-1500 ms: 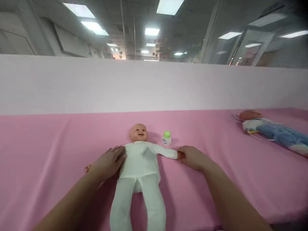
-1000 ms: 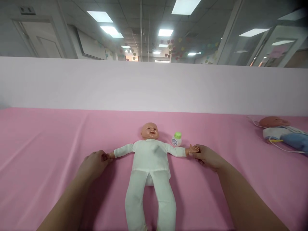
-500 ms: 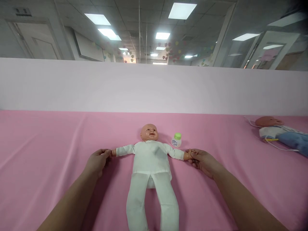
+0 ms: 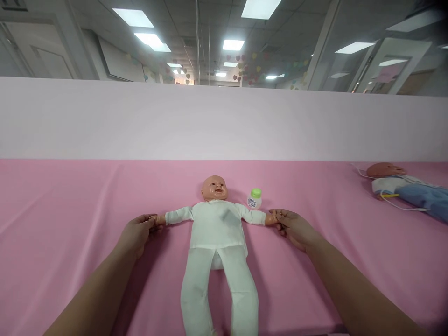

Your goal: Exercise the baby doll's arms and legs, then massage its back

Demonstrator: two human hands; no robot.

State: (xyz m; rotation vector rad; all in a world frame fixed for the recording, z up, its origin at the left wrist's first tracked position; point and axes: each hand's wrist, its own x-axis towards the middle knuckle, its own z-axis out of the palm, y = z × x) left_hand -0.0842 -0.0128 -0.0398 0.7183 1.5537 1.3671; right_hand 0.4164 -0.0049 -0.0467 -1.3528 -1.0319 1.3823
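Observation:
A baby doll (image 4: 219, 226) in a white cloth top and trousers lies on its back, face up, its arms stretched straight out to both sides. My left hand (image 4: 137, 233) is closed on the doll's hand at the left, thumb and fingers pinching it. On the other side, my right hand (image 4: 293, 227) grips the doll's other hand in the same way. Just above the doll's right-side arm stands a small clear bottle (image 4: 254, 199) with a green cap and a printed label. The doll's feet run out of view at the bottom.
Pink cloth (image 4: 70, 200) covers the surface, slightly creased. At the far right lies a second doll (image 4: 416, 191) in blue and white, with white cords and a yellow strip. A low white wall (image 4: 224, 121) runs along the back, with a glass pane above it.
The view has tilted slightly, so everything sits a little higher and further left. Both hands keep hold of the doll's hands, and its arms remain spread.

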